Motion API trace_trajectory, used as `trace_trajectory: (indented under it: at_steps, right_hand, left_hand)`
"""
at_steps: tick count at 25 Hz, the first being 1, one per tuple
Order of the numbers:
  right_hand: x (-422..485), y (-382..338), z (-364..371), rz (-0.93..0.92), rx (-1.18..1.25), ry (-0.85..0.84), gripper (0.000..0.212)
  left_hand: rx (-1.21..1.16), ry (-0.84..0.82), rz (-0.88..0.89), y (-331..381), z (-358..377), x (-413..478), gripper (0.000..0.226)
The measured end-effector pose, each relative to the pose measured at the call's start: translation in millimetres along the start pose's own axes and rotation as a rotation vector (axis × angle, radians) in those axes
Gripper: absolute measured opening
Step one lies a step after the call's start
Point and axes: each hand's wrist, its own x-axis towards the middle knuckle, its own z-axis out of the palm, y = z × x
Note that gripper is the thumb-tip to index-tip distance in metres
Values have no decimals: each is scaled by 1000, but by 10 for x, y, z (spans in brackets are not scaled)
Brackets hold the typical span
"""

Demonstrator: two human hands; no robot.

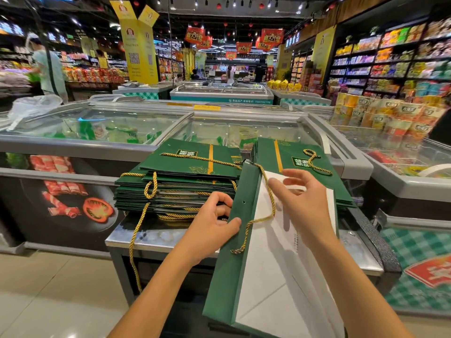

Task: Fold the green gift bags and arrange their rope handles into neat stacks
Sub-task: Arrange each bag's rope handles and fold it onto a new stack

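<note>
**Light paper, sharp creases: grip the edge, not the panel**

You hold the half-open green paper gift bag with its white lining point(227, 276) over the front of the steel table point(151, 237), just before the stacks of flat green bags point(180, 181). Your left hand point(210, 230) clamps its green side edge, thumb in front. Your right hand point(305, 201) sits at the lining, fingers apart; whether they pinch paper, I cannot tell. The bag is likely light and easily dented, so fold along its creases. The limp twisted gold rope handle point(273, 203) may snag.
</note>
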Motion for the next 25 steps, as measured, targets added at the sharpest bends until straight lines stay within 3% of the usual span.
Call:
trace_trajectory:
  at_steps: [4, 8, 15, 18, 25]
  right_hand:
    - [42, -16, 178, -169, -368, -18, 60]
    - [206, -51, 258, -233, -524, 4, 52]
    - [81, 134, 141, -329, -269, -94, 24]
    - [-8, 261, 109, -461, -299, -155, 11]
    - [9, 461, 132, -693, -408, -306, 30]
  left_hand:
    - [70, -31, 8, 5, -4, -9, 25]
    - [122, -54, 3, 14, -3, -8, 24]
    - [108, -49, -14, 5, 9, 23, 17]
    - [105, -45, -4, 5, 18, 26, 16]
    - [104, -26, 38, -54, 33, 26, 14]
